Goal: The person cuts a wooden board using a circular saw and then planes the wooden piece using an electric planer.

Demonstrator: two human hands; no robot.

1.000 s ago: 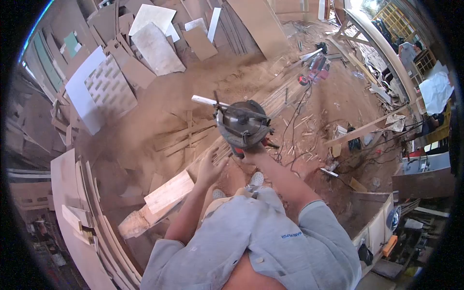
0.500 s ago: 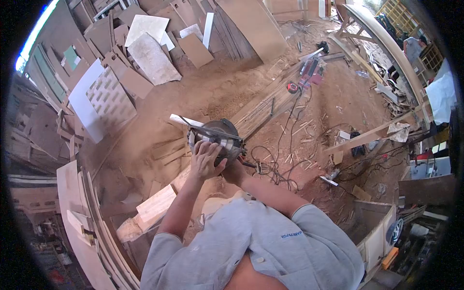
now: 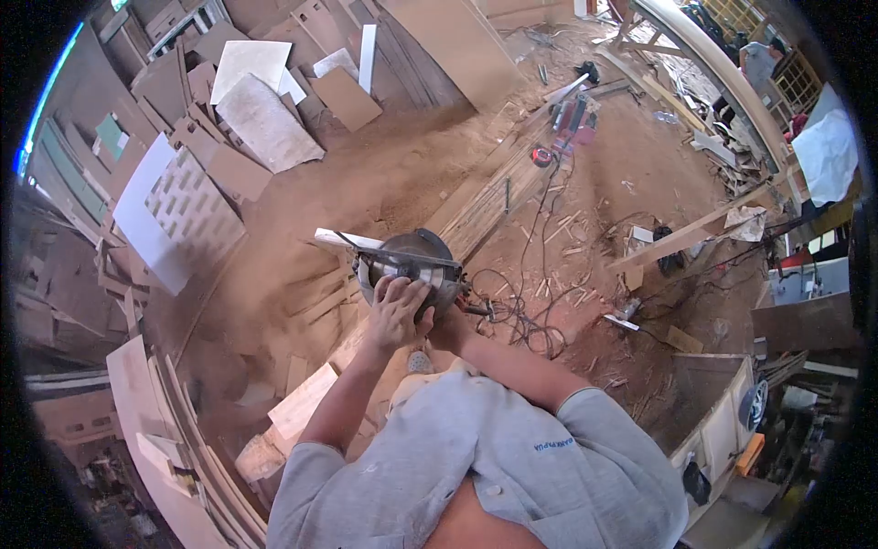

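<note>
A circular saw point(image 3: 422, 261), its round blade and base facing up, is held in front of my body. My left hand point(image 3: 397, 313) lies on the near side of the blade area, fingers bent against the metal. Under the saw's right side, my right hand point(image 3: 446, 331) grips its body; most of those fingers are hidden by the saw. A white-edged guide strip point(image 3: 347, 239) sticks out to the left from the saw. Long wooden boards point(image 3: 476, 212) lie on the dusty ground beyond it.
A red power tool point(image 3: 574, 119) and a red tape measure point(image 3: 541, 157) rest on the far boards. Tangled cables point(image 3: 526, 320) and wood scraps lie to the right. Panels point(image 3: 197, 210) lean at the left. A person point(image 3: 759, 62) is at the far right.
My left hand has come from beside the saw onto its blade area. The saw has moved left and nearer my body since the first frame, then stayed nearly still.
</note>
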